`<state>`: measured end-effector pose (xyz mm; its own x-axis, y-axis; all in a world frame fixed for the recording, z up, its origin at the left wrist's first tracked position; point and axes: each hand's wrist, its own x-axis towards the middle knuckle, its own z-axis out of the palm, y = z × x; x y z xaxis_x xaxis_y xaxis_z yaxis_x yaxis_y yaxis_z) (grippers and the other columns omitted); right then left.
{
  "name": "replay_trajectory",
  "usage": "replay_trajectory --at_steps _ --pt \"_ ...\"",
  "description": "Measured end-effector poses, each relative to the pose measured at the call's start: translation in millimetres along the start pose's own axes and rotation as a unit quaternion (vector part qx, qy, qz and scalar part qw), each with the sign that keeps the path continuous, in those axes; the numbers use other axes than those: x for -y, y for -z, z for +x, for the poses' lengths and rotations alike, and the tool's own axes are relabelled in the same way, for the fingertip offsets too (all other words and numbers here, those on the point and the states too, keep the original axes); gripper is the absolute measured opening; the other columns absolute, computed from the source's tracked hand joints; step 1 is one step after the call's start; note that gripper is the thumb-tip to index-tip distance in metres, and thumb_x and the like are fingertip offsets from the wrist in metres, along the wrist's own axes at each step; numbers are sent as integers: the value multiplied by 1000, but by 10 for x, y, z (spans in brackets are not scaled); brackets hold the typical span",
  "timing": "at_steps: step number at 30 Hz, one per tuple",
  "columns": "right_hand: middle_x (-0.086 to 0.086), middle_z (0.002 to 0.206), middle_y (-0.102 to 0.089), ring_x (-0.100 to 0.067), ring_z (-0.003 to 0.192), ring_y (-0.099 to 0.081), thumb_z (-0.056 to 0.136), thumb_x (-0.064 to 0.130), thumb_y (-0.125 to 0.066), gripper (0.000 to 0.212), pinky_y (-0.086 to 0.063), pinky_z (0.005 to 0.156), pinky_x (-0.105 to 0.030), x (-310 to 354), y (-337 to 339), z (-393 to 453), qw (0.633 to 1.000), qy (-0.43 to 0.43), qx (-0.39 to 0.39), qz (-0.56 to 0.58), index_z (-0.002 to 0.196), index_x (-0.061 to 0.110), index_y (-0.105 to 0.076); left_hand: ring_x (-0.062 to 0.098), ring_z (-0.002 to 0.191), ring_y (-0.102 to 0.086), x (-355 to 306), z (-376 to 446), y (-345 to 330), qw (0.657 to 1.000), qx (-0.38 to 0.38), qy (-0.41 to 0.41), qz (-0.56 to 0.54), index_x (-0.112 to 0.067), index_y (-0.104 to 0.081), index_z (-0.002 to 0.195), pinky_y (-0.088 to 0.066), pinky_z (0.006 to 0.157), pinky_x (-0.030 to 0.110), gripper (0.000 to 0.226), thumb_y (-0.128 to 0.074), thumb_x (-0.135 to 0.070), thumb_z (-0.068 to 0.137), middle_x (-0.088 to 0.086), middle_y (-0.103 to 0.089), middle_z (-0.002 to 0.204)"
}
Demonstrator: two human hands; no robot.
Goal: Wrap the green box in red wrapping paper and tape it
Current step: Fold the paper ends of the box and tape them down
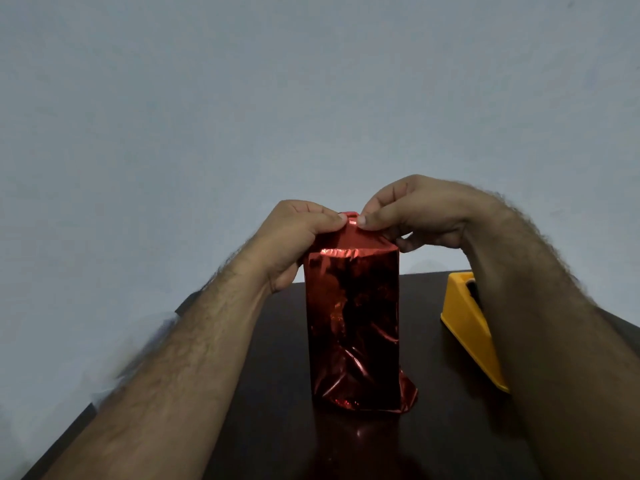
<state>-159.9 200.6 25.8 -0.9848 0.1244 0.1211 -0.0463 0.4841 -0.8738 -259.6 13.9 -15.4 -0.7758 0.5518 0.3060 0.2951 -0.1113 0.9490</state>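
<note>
Box stood upright on end, approx. centre of dark table (277, 427), fully covered in red wrapping paper (353, 327); no green visible anywhere, so box itself could not be seen, only its shape under foil. Paper shiny/metallic, creased on near face, esp. lower half. Loose paper bunched out at bottom R corner, touching tabletop.

Top end: paper folded up into a flap rising to a narrow peak above box's top edge. Both hands met at that peak.

L hand (298, 233): thumb and fingers curled, pinching L side of top flap; thumb tip on near face of paper. Heel of hand sat against upper L corner of box.

R hand (415, 213): thumb and forefinger pinching R side of same flap, thumb tip just beside L thumb tip, nearly touching. Remaining fingers curled under, w/ tips near upper R corner of box; whether they touched paper, could not tell.

Small red tab showed just behind the two thumbs, above the peak.

Yellow tape dispenser (467, 323) on table to R of box, apart from it, partly hidden behind R forearm. Tape roll inside barely visible, dark.

Background: plain pale grey-blue wall (242, 98).
</note>
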Motion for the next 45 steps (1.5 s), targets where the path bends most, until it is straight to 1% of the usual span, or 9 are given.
replay_trajectory --at_steps 4,10,15,18,22,28,31,35,45 --pt "-6 80 -64 -12 67 -57 90 16 -79 3 -44 61 -27 12 36 -16 1000 -19 22 9 87 15 -78 17 82 -72 -50 -49 16 1000 14 -6 23 -3 -81 88 -58 70 30 14 -77 -15 95 13 -81 94" --pt "0 74 -65 -10 68 -57 96 16 -75 5 -45 60 -28 21 31 -11 1000 -16 16 -1 92 15 -77 8 80 -57 -204 -116 180 989 47 -23 136 -16 -72 85 -40 79 33 33 -91 -41 74 -5 -66 80" --pt "0 75 -65 -10 67 -58 96 19 -74 13 -44 63 -30 35 21 -12 1000 -16 16 10 83 19 -78 -5 55 -55 -193 -121 168 989 42 -15 141 -5 -76 89 -40 53 5 11 -83 -14 87 -3 -68 73" --pt "1 76 -67 -10 68 -58 92 19 -78 4 -45 64 -29 46 36 -31 999 -8 -4 31 90 18 -81 1 63 -52 -179 -115 166 990 40 9 133 -17 -75 85 -39 73 23 9 -80 -22 90 -9 -67 74" --pt "6 78 -68 -9 67 -55 85 20 -84 26 -45 64 -28 48 59 -61 999 9 -11 30 111 20 -82 10 78 -50 -159 -115 146 992 49 39 108 -25 -73 84 -31 80 38 10 -78 -29 92 -9 -67 83" --pt "3 99 -77 -16 101 -65 87 22 -82 3 -51 87 -42 39 21 -44 996 62 -54 36 88 18 -81 13 80 -48 -153 -113 144 993 62 27 92 -25 -74 91 -32 79 38 6 -76 -29 94 -7 -66 86" --pt "6 117 -78 -13 123 -65 87 20 -82 7 -51 105 -51 28 8 -37 994 82 -60 43 81 21 -79 14 88 -62 -117 -92 183 995 66 19 76 -14 -78 105 -49 84 40 17 -82 -22 90 -3 -72 95" --pt "10 121 -76 -9 121 -67 87 18 -82 6 -53 103 -54 26 46 -60 994 88 -56 29 84 13 -78 20 94 -73 -45 -55 238 995 78 16 56 -6 -78 114 -63 86 40 27 -83 -6 88 9 -76 102" --pt "-11 107 -80 -19 96 -74 91 19 -79 14 -60 94 -49 60 76 -104 994 83 -71 4 102 11 -82 19 98 -72 -24 -44 278 993 89 15 81 -4 -80 104 -54 105 55 17 -81 -14 90 10 -79 103"
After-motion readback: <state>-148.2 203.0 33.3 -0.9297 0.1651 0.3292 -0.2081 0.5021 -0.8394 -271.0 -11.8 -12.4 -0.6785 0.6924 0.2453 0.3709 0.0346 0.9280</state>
